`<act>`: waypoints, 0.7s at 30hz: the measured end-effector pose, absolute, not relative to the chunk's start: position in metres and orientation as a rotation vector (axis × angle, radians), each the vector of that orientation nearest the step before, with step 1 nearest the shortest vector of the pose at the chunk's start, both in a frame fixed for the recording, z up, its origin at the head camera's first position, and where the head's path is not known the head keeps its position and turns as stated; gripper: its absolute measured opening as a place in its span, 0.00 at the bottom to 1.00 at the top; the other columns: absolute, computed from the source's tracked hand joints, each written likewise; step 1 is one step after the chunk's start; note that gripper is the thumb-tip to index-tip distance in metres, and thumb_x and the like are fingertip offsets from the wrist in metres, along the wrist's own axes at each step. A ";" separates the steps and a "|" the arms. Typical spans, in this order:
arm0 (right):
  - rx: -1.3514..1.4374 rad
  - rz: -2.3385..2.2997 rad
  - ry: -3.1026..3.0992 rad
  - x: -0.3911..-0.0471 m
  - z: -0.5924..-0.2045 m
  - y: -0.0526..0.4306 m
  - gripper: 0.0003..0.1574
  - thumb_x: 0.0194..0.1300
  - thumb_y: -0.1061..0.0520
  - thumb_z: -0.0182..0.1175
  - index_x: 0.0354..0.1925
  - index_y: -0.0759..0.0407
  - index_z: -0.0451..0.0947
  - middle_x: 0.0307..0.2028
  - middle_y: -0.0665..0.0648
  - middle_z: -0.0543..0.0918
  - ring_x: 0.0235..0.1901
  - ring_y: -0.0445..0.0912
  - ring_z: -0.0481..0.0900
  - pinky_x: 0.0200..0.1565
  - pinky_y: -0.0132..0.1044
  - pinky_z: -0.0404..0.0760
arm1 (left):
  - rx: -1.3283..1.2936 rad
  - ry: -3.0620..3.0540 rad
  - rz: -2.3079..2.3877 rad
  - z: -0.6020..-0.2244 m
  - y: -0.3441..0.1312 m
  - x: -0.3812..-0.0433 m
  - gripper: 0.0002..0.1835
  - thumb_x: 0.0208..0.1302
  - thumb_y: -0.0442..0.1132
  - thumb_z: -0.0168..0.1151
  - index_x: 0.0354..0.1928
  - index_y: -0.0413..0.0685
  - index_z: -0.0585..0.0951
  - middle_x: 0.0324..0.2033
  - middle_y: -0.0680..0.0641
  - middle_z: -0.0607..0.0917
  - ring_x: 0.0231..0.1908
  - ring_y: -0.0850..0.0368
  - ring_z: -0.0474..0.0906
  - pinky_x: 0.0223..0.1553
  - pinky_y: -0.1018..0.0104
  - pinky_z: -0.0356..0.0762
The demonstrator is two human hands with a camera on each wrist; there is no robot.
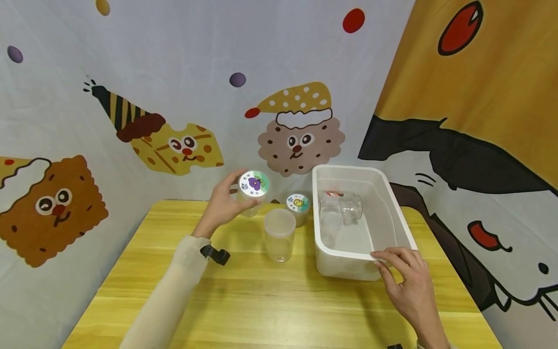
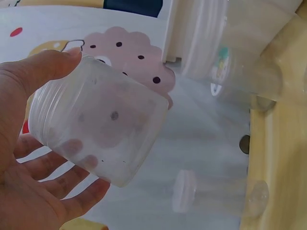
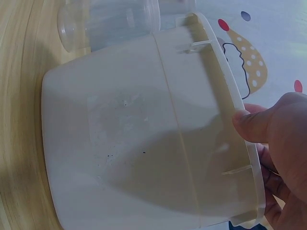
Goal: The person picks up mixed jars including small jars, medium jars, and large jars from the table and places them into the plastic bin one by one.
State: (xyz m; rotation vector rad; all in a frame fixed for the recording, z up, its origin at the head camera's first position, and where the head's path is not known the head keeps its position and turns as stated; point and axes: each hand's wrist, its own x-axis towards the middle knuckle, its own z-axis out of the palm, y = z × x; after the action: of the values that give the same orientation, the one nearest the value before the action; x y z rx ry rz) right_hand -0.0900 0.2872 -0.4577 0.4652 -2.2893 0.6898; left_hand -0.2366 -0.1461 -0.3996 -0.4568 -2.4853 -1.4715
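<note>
My left hand (image 1: 226,198) grips a translucent plastic jar (image 2: 105,124) above the back of the table, thumb on one side and fingers on the other. Its round top (image 1: 255,183) bears a purple flower label. Closer to me stands a clear jar (image 1: 279,237) with a frosted top. Behind that is a shorter jar (image 1: 298,203) with a yellow and green label. My right hand (image 1: 407,281) pinches the front rim of a white plastic bin (image 1: 348,265), with the thumb outside. Inside the bin, a clear jar (image 1: 350,208) lies on its side beside a translucent one (image 1: 331,225).
In the left wrist view another clear jar (image 2: 184,191) stands at the table's back, beyond the held one. The wooden table (image 1: 261,305) meets a cartoon-printed cloth (image 1: 183,63) along its back edge. The bin occupies the table's right side.
</note>
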 end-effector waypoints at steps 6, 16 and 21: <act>0.462 0.693 -2.290 -0.090 -0.458 0.287 0.21 0.49 0.70 0.76 0.42 0.52 0.90 0.39 0.55 0.84 0.43 0.51 0.73 0.46 0.43 0.66 | -0.485 -2.485 -1.466 -0.391 -0.138 -0.238 0.49 0.52 0.45 0.82 0.75 0.51 0.67 0.64 0.47 0.79 0.64 0.50 0.74 0.66 0.46 0.74; 0.460 0.706 -2.289 -0.089 -0.457 0.288 0.22 0.49 0.70 0.76 0.42 0.52 0.90 0.39 0.55 0.84 0.43 0.50 0.73 0.46 0.43 0.66 | -0.585 -2.464 -1.434 -0.375 -0.118 -0.243 0.48 0.51 0.45 0.83 0.73 0.53 0.69 0.62 0.49 0.80 0.61 0.52 0.76 0.63 0.48 0.77; 0.458 0.710 -2.297 -0.089 -0.457 0.288 0.21 0.50 0.70 0.76 0.42 0.52 0.90 0.39 0.54 0.84 0.43 0.50 0.73 0.47 0.42 0.65 | -0.612 -2.469 -1.428 -0.367 -0.109 -0.244 0.49 0.50 0.45 0.83 0.74 0.53 0.69 0.63 0.49 0.80 0.62 0.53 0.76 0.63 0.48 0.77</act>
State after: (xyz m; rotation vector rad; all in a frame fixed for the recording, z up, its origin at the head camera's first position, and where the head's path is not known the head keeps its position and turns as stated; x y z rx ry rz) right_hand -0.0893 0.2882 -0.4571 0.4582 -2.2970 0.7102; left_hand -0.2442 -0.1088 -0.3673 -0.6120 -2.4692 -1.4283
